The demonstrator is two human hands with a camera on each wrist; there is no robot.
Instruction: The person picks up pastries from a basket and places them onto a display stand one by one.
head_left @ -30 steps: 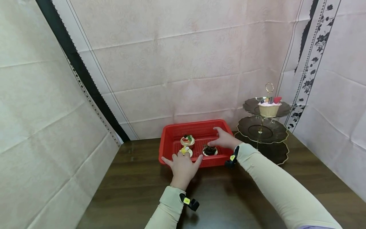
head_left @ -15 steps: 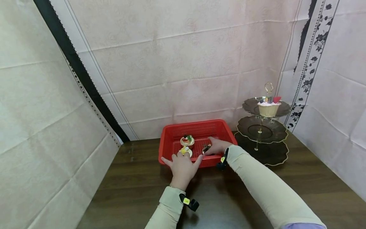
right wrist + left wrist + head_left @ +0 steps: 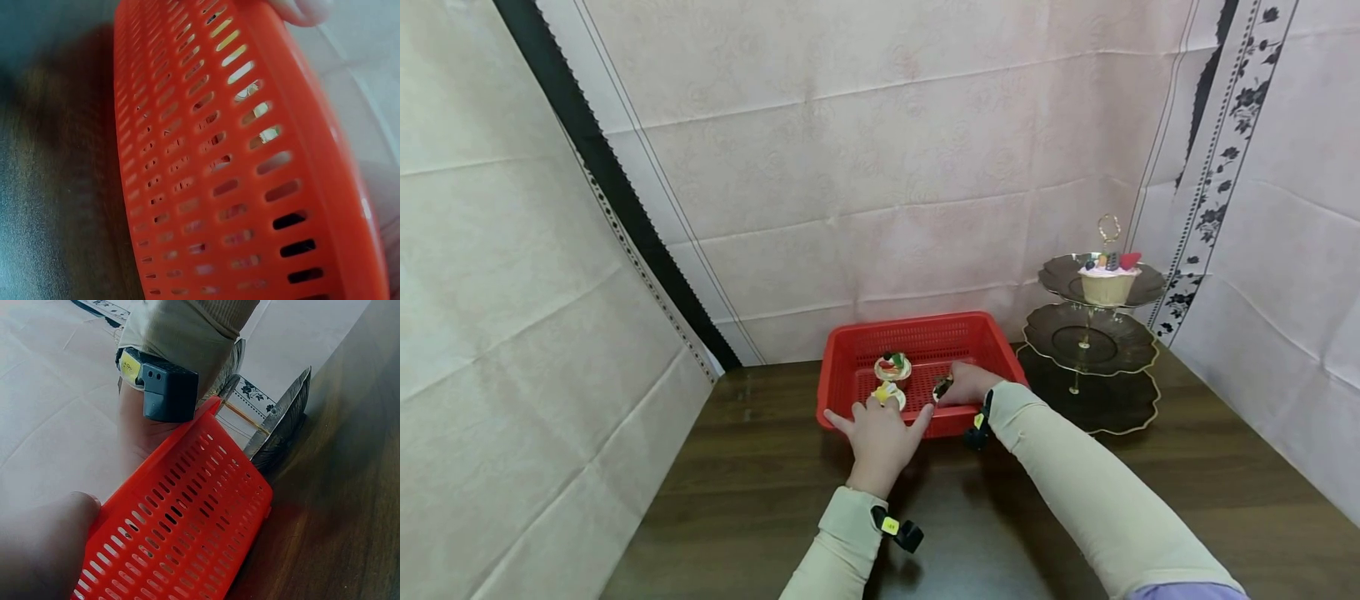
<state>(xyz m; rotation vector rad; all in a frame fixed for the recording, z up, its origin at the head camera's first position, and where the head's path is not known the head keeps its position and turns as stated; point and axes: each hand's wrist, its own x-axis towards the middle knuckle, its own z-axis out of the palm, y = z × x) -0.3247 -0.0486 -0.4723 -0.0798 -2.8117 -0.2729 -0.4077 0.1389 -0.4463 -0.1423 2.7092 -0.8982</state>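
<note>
A red perforated basket point(image 3: 910, 325) stands on the wooden table against the back cloth. Inside its right half, my right hand point(image 3: 967, 385) grips a dark-topped cupcake point(image 3: 942, 388), mostly hidden by the fingers. My left hand point(image 3: 878, 440) rests at the basket's front rim with fingers spread, close to a cupcake with a yellow topping point(image 3: 891, 394). Behind that one sits a cupcake with red and green topping point(image 3: 892, 367). In the left wrist view, the left thumb point(image 3: 81, 509) lies by the rim. The basket wall point(image 3: 206, 181) hides the right hand's fingertips in the right wrist view.
To the right of the basket stands a three-tier dark stand point(image 3: 1086, 337) with gold edges. Its top tier bears a cupcake with pink cream point(image 3: 1107, 287). White cloth point(image 3: 850, 167) hangs behind and on both sides. Brown table point(image 3: 760, 500) extends around the basket.
My right hand has moved left and down onto the dark-topped cupcake; its spread fingers have closed round it, and the cupcake now looks tilted. The left hand has stayed in place.
</note>
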